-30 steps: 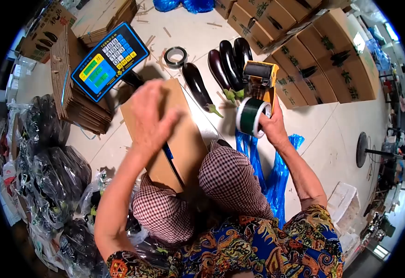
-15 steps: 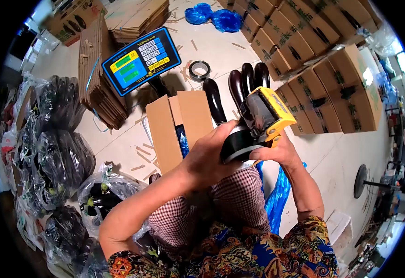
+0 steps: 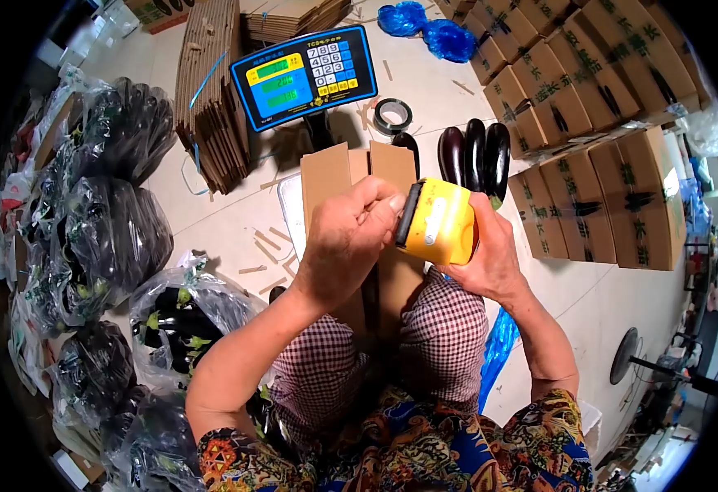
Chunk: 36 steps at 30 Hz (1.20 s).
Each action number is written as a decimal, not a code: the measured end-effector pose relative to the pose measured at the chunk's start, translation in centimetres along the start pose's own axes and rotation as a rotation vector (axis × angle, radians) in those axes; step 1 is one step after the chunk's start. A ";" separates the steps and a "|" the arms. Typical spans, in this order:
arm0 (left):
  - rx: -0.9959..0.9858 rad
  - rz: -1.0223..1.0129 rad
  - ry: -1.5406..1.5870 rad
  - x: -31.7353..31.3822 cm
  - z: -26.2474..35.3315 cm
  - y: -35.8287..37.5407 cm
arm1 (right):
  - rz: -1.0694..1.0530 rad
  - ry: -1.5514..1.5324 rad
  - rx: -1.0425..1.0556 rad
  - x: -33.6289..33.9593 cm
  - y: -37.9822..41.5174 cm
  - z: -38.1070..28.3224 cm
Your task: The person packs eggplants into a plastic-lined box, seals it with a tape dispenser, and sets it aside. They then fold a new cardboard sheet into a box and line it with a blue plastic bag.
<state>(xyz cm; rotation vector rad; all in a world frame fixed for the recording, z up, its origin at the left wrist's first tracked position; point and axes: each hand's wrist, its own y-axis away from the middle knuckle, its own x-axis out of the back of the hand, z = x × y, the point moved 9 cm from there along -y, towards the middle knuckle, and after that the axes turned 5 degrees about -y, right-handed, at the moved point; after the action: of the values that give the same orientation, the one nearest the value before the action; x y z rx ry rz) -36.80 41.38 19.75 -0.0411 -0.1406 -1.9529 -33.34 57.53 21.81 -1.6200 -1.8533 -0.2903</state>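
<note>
My right hand (image 3: 494,258) grips a yellow tape dispenser (image 3: 441,221) from its right side, above my knees. My left hand (image 3: 342,242) is closed in a pinch right beside the dispenser's black edge. Whatever lies between those fingertips is too small to make out. Below both hands stands an open cardboard box (image 3: 326,174) with its flaps raised, partly covered by my hands and the dispenser. Beyond the dispenser, several dark eggplants (image 3: 474,156) lie on the floor.
A scale display (image 3: 303,75) stands behind the box, near a tape roll (image 3: 393,116). Flattened cartons (image 3: 211,90) lean at the back left. Bagged eggplants (image 3: 117,238) line the left side. Stacked packed cartons (image 3: 597,197) fill the right. Blue plastic (image 3: 498,353) lies by my right knee.
The dispenser has turned so its yellow side faces up, and it has shifted left. My left hand has moved from the roll to a pinch at the black edge. The view has shifted.
</note>
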 end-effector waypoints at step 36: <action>-0.098 0.524 -0.619 10.7 -25.1 4.4 | -0.624 0.510 0.050 -11.5 -4.3 -0.3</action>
<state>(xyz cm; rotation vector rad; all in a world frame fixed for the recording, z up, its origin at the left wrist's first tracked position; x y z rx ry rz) -35.79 26.90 -3.75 -0.6830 -0.3975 -1.3677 -37.01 47.19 16.25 -0.7847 -1.8739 -0.8305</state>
